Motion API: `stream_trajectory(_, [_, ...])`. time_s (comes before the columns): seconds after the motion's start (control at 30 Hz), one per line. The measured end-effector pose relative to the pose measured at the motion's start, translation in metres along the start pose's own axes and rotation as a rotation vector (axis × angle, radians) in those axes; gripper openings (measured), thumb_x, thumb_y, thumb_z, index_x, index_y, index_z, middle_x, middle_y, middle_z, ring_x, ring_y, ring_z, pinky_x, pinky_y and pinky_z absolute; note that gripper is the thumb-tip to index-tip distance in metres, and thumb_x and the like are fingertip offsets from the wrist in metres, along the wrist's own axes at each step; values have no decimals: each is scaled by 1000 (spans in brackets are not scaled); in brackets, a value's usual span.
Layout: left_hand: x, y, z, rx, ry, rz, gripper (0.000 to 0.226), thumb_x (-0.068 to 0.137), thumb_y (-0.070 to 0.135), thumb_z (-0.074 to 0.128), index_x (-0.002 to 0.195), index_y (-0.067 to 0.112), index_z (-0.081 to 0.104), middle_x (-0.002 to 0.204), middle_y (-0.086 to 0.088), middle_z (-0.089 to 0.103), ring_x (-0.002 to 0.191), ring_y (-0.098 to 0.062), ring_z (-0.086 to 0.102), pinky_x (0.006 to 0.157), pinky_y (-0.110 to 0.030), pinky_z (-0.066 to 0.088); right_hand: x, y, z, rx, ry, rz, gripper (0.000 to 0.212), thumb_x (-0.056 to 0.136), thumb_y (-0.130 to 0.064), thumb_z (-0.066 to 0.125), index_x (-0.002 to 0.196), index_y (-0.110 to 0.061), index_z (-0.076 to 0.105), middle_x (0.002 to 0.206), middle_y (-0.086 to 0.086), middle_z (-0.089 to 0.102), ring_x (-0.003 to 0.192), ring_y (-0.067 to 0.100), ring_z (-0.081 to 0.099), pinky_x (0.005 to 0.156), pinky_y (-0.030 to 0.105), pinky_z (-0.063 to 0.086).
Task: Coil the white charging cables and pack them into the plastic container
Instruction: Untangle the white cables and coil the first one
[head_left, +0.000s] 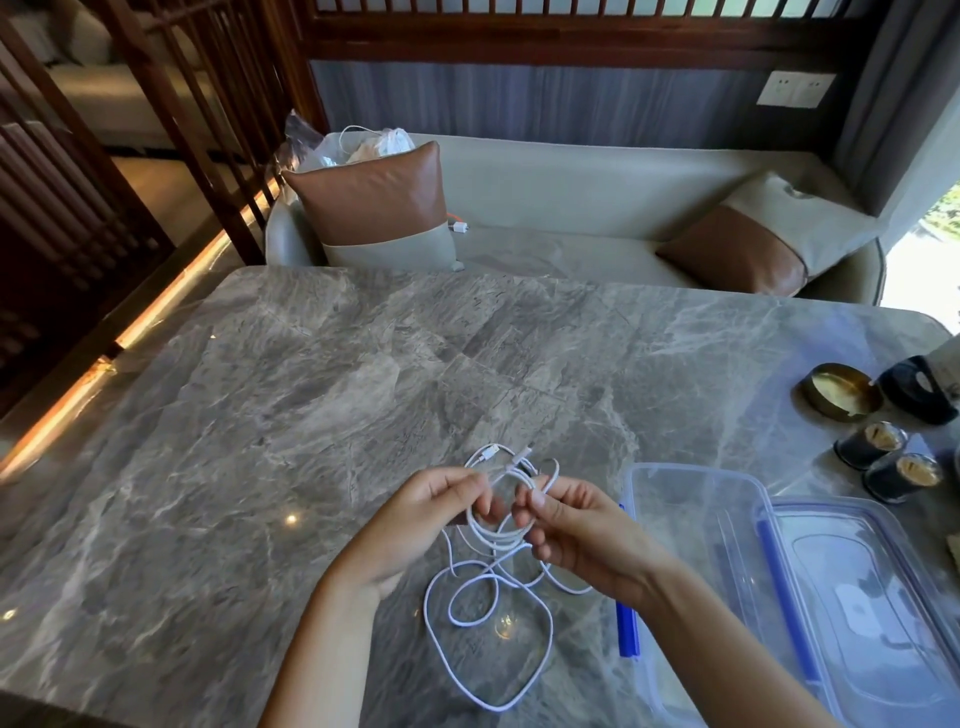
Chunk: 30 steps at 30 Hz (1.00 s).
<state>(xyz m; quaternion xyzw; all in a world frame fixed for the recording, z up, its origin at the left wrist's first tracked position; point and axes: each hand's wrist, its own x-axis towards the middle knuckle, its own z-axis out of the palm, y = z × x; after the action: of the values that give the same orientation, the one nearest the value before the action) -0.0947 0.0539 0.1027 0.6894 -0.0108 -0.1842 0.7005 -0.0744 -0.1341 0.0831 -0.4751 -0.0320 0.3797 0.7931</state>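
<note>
While the left hand and right hand each have a grip clamped on the white cable, slack loops lie on the desk at six o'clock — wind them in evenly; the plastic container sits at three o'clock.

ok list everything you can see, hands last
table: 1, grey marble, under everything
white cables: count unclear, white, part coiled in both hands, rest loose on table
plastic container: 1, clear with blue clips, right of the hands
lid: 1, clear, blue seal, at container's right
brass dish: 1, gold, table's far right
black holder: 1, black, beside dish
dark jars: 2, black, near dish
cushions: 2, brown and grey, on sofa
left hand: holds cables
right hand: pinches cables
</note>
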Motion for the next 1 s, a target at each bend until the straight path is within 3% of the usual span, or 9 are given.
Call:
stream_trajectory(0.07, [-2, -2, 7, -317, -4, -30, 25, 87, 28, 46, 68, 15, 55, 72, -6, 63, 81, -21, 60, 79, -28, 47, 2, 0, 1, 10, 0, -12, 13, 82, -23, 60, 78, -17, 71, 68, -5, 66, 55, 3, 57, 52, 14, 52])
stream_trajectory(0.13, [-2, -4, 12, -472, 8, -53, 23, 86, 29, 45, 73, 11, 52, 55, -1, 52, 71, -20, 59, 75, -28, 47, 2, -2, 2, -27, -6, -22, 15, 84, -26, 59, 82, -17, 71, 69, -5, 65, 57, 3, 56, 54, 15, 53])
stream_trajectory(0.27, [-4, -7, 14, -376, 76, -89, 23, 87, 31, 47, 72, 13, 53, 48, 5, 31, 62, -19, 46, 68, -28, 39, -1, -8, -2, -135, -83, 41, 25, 93, -29, 48, 91, -15, 69, 78, -7, 65, 64, 3, 53, 58, 16, 50])
stream_trajectory(0.43, [-7, -8, 13, -325, 26, -86, 27, 83, 34, 49, 74, 11, 59, 55, 2, 50, 60, -14, 59, 63, -19, 51, -4, -11, -1, -139, -98, 68, 28, 91, -31, 47, 71, -19, 63, 71, -6, 60, 57, 2, 49, 52, 15, 46])
stream_trajectory(0.5, [-5, -5, 12, -311, 88, -77, 32, 85, 36, 45, 80, 12, 66, 71, -3, 65, 69, -16, 64, 65, -21, 53, -5, -13, 0, -126, -116, 73, 29, 90, -30, 47, 68, -17, 60, 65, -7, 58, 52, 2, 48, 49, 14, 45])
stream_trajectory(0.6, [0, -5, 7, -85, 253, 61, 29, 92, 28, 42, 107, 20, 65, 112, 6, 67, 107, -10, 61, 87, -20, 47, -6, -15, 2, -124, -239, 135, 29, 92, -28, 45, 69, -14, 57, 64, -3, 53, 49, 2, 47, 45, 12, 43])
stream_trajectory(0.7, [6, 5, 9, 68, -20, 133, 38, 95, 10, 40, 130, 20, 50, 134, 17, 51, 126, 10, 41, 99, -5, 33, -5, -13, 3, -177, -307, 198, 31, 95, -25, 42, 70, -15, 57, 65, -6, 53, 50, 0, 45, 45, 11, 42])
stream_trajectory(0.8, [14, 8, 16, 185, -199, 35, 32, 94, 4, 41, 122, 8, 56, 118, 3, 61, 106, 3, 56, 89, -8, 40, -4, -14, 1, -197, -336, 216, 28, 94, -25, 46, 74, -15, 62, 63, -9, 61, 49, 0, 49, 45, 11, 43])
stream_trajectory(1.0, [7, -2, -3, 459, 25, 34, 22, 86, 27, 57, 74, 13, 70, 68, 0, 64, 68, -10, 54, 72, -31, 42, -4, -18, -22, -270, -331, 234, 24, 82, -40, 66, 81, -16, 69, 67, -6, 68, 48, 0, 56, 49, 11, 48])
